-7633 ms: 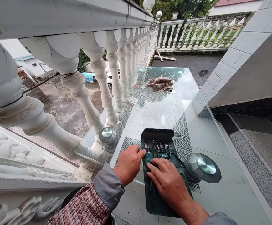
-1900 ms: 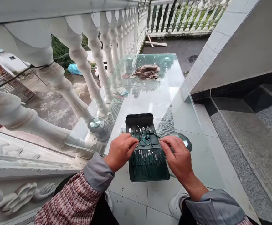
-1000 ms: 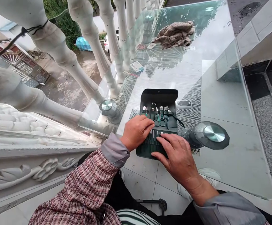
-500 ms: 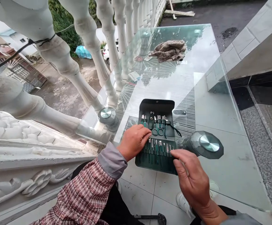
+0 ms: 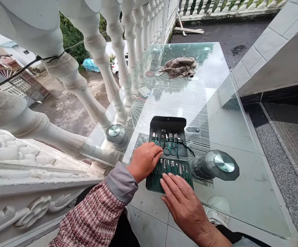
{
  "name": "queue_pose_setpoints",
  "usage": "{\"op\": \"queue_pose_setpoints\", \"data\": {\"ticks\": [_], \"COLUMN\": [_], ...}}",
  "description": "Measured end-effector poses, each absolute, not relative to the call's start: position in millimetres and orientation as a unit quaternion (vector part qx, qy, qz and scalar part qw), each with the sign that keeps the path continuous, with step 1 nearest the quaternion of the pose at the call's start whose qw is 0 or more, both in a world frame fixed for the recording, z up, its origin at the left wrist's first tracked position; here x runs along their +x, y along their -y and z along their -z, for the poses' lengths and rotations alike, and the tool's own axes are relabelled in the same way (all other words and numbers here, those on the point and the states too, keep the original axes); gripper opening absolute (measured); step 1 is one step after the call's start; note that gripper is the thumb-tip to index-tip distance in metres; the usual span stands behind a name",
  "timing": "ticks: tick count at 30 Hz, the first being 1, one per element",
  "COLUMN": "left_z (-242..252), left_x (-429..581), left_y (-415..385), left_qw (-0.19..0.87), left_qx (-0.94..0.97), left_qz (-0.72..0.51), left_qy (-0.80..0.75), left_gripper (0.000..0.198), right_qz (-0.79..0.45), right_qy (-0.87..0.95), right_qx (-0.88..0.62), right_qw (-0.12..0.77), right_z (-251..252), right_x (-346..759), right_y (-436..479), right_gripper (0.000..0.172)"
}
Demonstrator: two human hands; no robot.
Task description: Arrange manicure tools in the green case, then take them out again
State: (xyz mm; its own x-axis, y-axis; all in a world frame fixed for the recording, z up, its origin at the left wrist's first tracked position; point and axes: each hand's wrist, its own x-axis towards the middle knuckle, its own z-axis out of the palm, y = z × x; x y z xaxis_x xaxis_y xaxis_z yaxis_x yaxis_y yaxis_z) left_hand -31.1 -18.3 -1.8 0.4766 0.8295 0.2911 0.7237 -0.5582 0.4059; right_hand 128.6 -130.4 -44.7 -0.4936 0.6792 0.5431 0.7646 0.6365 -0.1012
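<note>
A dark green manicure case point(image 5: 155, 187) lies unfolded on the glass table, with small scissors point(image 5: 169, 150), nail clippers point(image 5: 173, 139) and several slim metal tools point(image 5: 173, 167) strapped in two rows. My left hand point(image 5: 145, 161) is closed on the case's left edge, its fingers curled together; what lies under them is hidden. Across the front flap, my right hand point(image 5: 186, 202) rests with its fingers stretched out, the tips just below the lower row of tools and covering part of it. A dark strap point(image 5: 189, 149) sticks out at the case's right side.
The glass table point(image 5: 243, 192) has round metal-capped legs point(image 5: 223, 163) beneath it. A crumpled brown cloth point(image 5: 179, 67) lies towards the far end, with a small card or box point(image 5: 144, 91) nearer the left. White balusters point(image 5: 66, 73) line the left side.
My right hand has moved left from the case's right edge and flattened over its front flap. My left hand keeps its place on the case. The camera view has tilted up a little.
</note>
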Motion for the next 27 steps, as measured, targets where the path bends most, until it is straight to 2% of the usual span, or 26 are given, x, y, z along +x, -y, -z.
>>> {"op": "queue_pose_setpoints", "data": {"ticks": [6,19,27], "left_z": [-1.9,-7.6,-2.0], "left_x": [-32.8,-30.1,-28.7], "left_y": [23.0,31.3,26.5], "left_qw": [0.099,0.092,0.122], "left_qx": [0.856,0.857,0.854], "left_qz": [-0.224,-0.169,-0.118], "left_qy": [-0.455,-0.477,-0.492], "left_gripper": [0.016,0.021,0.019], "right_qz": [0.086,0.090,0.094], "right_qy": [0.871,0.848,0.856], "right_qx": [-0.399,-0.386,-0.383], "right_qw": [0.274,0.351,0.334], "right_z": [53.4,44.8,49.9], "right_x": [132.9,130.8,129.9], "right_y": [134.0,148.4,144.5], "right_gripper": [0.036,0.031,0.032]}}
